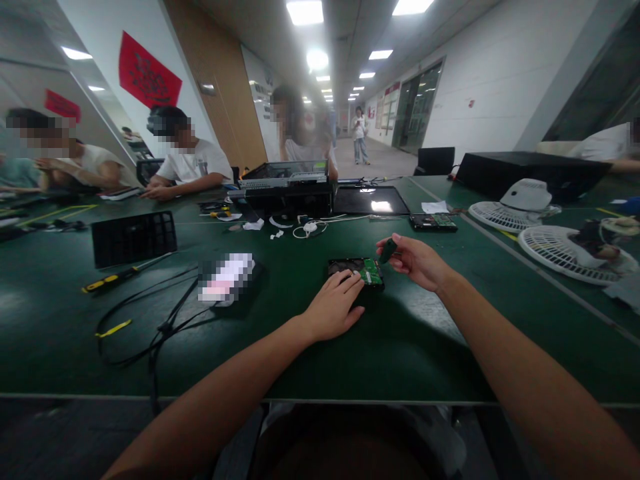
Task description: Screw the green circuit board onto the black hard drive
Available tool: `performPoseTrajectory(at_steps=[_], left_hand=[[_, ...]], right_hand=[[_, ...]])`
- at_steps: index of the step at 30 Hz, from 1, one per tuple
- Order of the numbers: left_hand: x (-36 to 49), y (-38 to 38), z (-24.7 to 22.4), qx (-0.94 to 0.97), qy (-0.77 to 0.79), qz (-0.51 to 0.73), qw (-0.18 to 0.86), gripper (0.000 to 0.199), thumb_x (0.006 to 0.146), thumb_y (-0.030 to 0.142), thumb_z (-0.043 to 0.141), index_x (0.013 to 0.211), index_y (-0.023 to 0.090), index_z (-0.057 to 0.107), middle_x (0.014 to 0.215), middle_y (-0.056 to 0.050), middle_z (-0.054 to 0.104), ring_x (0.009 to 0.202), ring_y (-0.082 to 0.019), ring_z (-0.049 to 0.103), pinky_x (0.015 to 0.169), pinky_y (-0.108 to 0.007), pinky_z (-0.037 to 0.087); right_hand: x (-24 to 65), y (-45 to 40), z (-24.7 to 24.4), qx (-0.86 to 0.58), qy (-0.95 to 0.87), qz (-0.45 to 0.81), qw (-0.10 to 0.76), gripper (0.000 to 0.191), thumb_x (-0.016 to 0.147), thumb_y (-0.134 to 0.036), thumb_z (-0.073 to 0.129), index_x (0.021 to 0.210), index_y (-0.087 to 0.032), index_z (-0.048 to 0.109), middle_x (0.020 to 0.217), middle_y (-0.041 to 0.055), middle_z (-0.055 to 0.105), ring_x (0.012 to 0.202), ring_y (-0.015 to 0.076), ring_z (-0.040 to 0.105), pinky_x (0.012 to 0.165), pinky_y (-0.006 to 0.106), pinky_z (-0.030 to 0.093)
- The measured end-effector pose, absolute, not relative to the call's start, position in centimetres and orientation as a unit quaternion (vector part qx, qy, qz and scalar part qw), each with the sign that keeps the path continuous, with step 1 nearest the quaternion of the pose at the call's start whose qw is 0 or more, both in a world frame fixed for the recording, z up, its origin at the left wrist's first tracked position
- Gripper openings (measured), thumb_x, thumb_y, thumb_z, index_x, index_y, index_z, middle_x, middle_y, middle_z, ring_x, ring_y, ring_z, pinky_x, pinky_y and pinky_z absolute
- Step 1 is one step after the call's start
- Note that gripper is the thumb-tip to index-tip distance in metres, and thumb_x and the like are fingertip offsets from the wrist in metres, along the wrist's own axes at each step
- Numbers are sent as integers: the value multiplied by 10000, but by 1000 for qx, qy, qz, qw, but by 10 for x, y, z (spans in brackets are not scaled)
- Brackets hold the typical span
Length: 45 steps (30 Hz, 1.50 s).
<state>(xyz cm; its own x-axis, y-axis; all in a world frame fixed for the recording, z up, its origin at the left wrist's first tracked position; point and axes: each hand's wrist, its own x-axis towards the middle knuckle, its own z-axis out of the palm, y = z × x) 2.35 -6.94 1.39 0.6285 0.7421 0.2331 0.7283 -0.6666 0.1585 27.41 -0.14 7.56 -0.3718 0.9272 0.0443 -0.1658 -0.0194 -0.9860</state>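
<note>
A hard drive (pixel 337 265) lies on the green table in front of me, with its green circuit board (pixel 372 272) facing up. My left hand (pixel 336 303) rests flat across its near side, fingers stretched over the top and thumb apart. Just right of the drive, my right hand (pixel 413 261) is raised above the table. Its thumb and fingers pinch a small dark green piece (pixel 387 251), tilted above the drive's right end; its exact kind is too small to make out.
Left are a phone (pixel 227 277), black cables (pixel 163 330), a yellow-black screwdriver (pixel 111 279) and a dark panel (pixel 134 239). An open computer case (pixel 285 193), another circuit board (pixel 433 222) and white fan parts (pixel 560 253) lie beyond. Several people sit around the tables.
</note>
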Motion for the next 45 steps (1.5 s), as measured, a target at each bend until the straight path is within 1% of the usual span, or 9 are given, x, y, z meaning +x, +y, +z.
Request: performPoseTrajectory(at_steps=[7, 13, 16, 20, 28, 33, 37, 39, 45], left_hand=[[23, -69, 13, 903, 406, 140, 23, 633, 1048, 450, 525, 1601, 161, 417, 1685, -132, 420, 1603, -334, 293, 1317, -529, 252], [23, -68, 12, 901, 410, 142, 30, 633, 1055, 465, 513, 1606, 171, 413, 1685, -129, 422, 1607, -331, 288, 1317, -534, 249], [23, -68, 13, 901, 410, 140, 29, 634, 1053, 450, 517, 1604, 152, 418, 1685, -135, 420, 1607, -334, 283, 1317, -529, 251], [23, -68, 13, 903, 407, 135, 25, 642, 1055, 452, 510, 1610, 144, 414, 1686, -132, 418, 1603, -341, 284, 1318, -531, 250], [23, -68, 13, 902, 409, 136, 28, 640, 1059, 458, 508, 1609, 143, 417, 1684, -135, 421, 1605, -338, 284, 1319, -531, 252], [23, -69, 14, 902, 410, 135, 28, 644, 1063, 470, 498, 1610, 140, 420, 1689, -132, 414, 1603, -342, 288, 1321, -535, 248], [23, -68, 13, 904, 406, 134, 24, 642, 1058, 459, 504, 1602, 128, 426, 1682, -143, 423, 1601, -347, 288, 1317, -536, 254], [23, -68, 13, 903, 406, 137, 24, 634, 1058, 456, 503, 1599, 132, 429, 1684, -141, 420, 1601, -345, 288, 1317, -534, 255], [23, -70, 16, 901, 410, 134, 32, 635, 1060, 475, 499, 1604, 155, 423, 1687, -126, 419, 1605, -339, 285, 1317, -534, 257]], right_hand=[[274, 1, 73, -355, -547, 593, 471, 347, 855, -523, 796, 938, -188, 765, 969, 63, 718, 648, 112, 469, 489, 252, 303], [273, -1, 73, -360, -558, 595, 452, 360, 872, -540, 772, 885, -182, 740, 845, 62, 705, 603, 115, 427, 479, 269, 269], [271, -3, 73, -349, -546, 609, 457, 331, 863, -520, 784, 968, -212, 723, 937, 59, 736, 601, 113, 446, 477, 260, 251], [270, -3, 73, -349, -553, 610, 448, 403, 874, -551, 768, 1094, -213, 753, 980, 61, 719, 603, 108, 458, 471, 264, 252], [269, -1, 71, -372, -566, 561, 476, 400, 871, -578, 762, 942, -184, 763, 941, 72, 711, 593, 98, 446, 476, 271, 236], [272, 4, 68, -383, -569, 560, 464, 412, 902, -593, 720, 860, -183, 730, 741, 52, 657, 563, 113, 420, 464, 274, 247], [273, 4, 67, -366, -553, 591, 459, 415, 911, -622, 703, 966, -211, 707, 929, 74, 733, 562, 110, 439, 454, 262, 237], [272, 3, 68, -363, -549, 600, 455, 463, 914, -661, 688, 1012, -210, 721, 945, 74, 721, 564, 110, 445, 453, 262, 236], [273, 4, 68, -352, -525, 632, 448, 568, 934, -729, 590, 957, -182, 743, 938, 99, 711, 579, 125, 457, 460, 281, 270]])
